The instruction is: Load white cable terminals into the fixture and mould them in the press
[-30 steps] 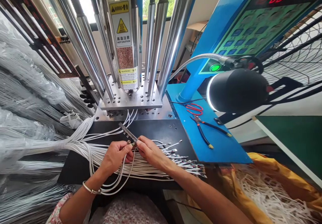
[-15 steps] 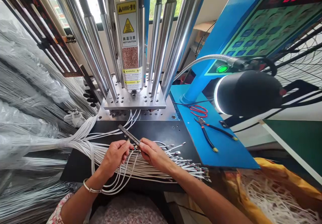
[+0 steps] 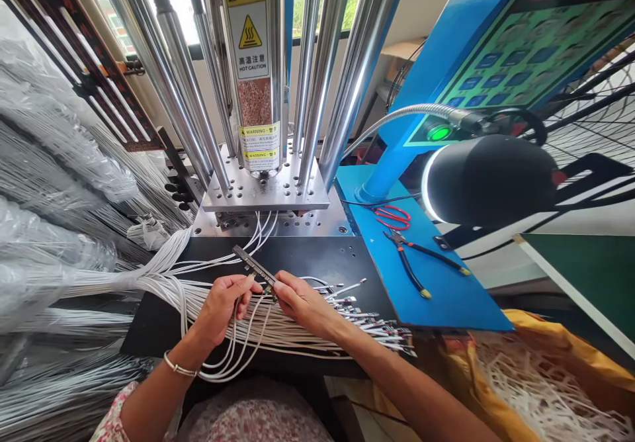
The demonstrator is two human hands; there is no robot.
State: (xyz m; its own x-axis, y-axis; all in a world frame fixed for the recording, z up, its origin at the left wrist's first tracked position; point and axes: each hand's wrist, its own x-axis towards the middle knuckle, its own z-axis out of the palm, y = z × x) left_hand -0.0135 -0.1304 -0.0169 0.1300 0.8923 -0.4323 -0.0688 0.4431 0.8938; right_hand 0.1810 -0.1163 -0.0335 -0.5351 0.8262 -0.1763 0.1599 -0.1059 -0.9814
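My left hand (image 3: 223, 306) pinches the near end of a thin dark metal fixture strip (image 3: 251, 265) that slants up and away over the black work plate (image 3: 317, 260). Several white cables (image 3: 238, 346) loop down from that hand. My right hand (image 3: 300, 303) meets it from the right, fingertips pressed together at the strip's end on a cable end too small to make out. A fan of white cables with metal connector ends (image 3: 370, 326) lies under my right wrist.
A moulding press with steel columns (image 3: 317, 78) and a hot-caution label (image 3: 253, 45) stands behind. Pliers (image 3: 409, 266) and red scissors (image 3: 391, 216) lie on the blue shelf (image 3: 441, 296). A black lamp head (image 3: 489, 180) hangs at right. Bagged cable bundles (image 3: 54, 184) fill the left.
Both hands stay at the strip with only slight finger shifts. The view has moved a little, so the press and lamp sit slightly differently in frame.
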